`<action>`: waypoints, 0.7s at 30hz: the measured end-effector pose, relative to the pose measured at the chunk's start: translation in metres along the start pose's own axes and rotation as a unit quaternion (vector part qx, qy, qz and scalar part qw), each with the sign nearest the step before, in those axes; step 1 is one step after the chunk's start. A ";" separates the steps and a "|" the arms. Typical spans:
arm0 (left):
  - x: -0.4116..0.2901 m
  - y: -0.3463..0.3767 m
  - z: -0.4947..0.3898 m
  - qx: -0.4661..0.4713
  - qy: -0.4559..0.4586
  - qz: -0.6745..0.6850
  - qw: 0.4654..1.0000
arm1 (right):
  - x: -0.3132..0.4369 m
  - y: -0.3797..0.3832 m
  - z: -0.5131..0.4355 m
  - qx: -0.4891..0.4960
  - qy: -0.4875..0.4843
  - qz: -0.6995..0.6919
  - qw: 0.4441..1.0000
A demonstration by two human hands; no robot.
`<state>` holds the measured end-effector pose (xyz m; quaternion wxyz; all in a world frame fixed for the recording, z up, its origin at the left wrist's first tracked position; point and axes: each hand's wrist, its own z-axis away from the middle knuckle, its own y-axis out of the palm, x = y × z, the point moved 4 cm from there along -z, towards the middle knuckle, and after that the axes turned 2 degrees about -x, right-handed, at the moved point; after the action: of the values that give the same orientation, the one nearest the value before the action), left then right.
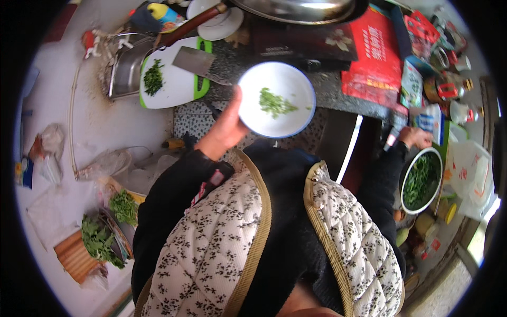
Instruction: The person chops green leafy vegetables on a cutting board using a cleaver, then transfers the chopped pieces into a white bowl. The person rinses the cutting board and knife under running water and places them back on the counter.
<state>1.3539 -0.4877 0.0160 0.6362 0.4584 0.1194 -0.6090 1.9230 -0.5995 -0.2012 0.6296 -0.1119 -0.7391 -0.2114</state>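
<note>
My left hand (225, 126) grips the rim of a white bowl (253, 119) with a blue edge. Chopped greens (274, 103) lie in its bottom. Out to the right, my right hand (416, 137) is at a white and blue packet (431, 121), above a white-rimmed bowl (403, 184) full of leafy greens (419, 180); whether its fingers hold anything is unclear. Left of the bowl I hold, a cleaver (195, 61) lies across the right side of a white and green cutting board (174, 87), which bears a small pile of chopped dark greens (153, 78).
A metal sink (132, 63) adjoins the board. A large lidded pan (305, 10) with a wooden handle stands at the back, near a red packet (376, 51). Bottles and jars (447, 87) crowd the right side. Leafy vegetables (97, 239) lie low on the left.
</note>
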 end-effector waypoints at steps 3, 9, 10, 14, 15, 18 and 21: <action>0.017 -0.007 0.003 -0.062 -0.042 0.063 0.995 | -0.017 0.009 -0.028 -0.132 0.097 0.033 0.986; 0.021 -0.044 0.027 -0.121 -0.012 0.098 0.988 | -0.029 0.018 -0.029 -0.141 0.156 0.035 0.977; 0.016 -0.053 0.033 -0.099 0.008 0.093 0.991 | -0.030 0.018 -0.028 -0.136 0.153 0.037 0.978; -0.002 -0.095 0.083 -0.165 0.049 0.107 0.979 | -0.033 0.014 -0.026 -0.096 0.129 0.046 0.986; -0.007 -0.104 0.098 -0.163 0.059 0.111 0.978 | -0.032 0.012 -0.026 -0.086 0.120 0.049 0.988; -0.011 -0.124 0.133 -0.174 0.094 0.140 0.970 | -0.020 0.007 -0.023 -0.043 0.087 0.047 0.994; 0.002 -0.146 0.153 -0.229 0.131 0.172 0.949 | 0.010 -0.005 0.004 0.017 0.033 0.032 0.999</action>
<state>1.1635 -0.5767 0.0346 0.7980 0.3896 0.2573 -0.3811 1.9150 -0.6030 -0.1924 0.6619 -0.1173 -0.7177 -0.1819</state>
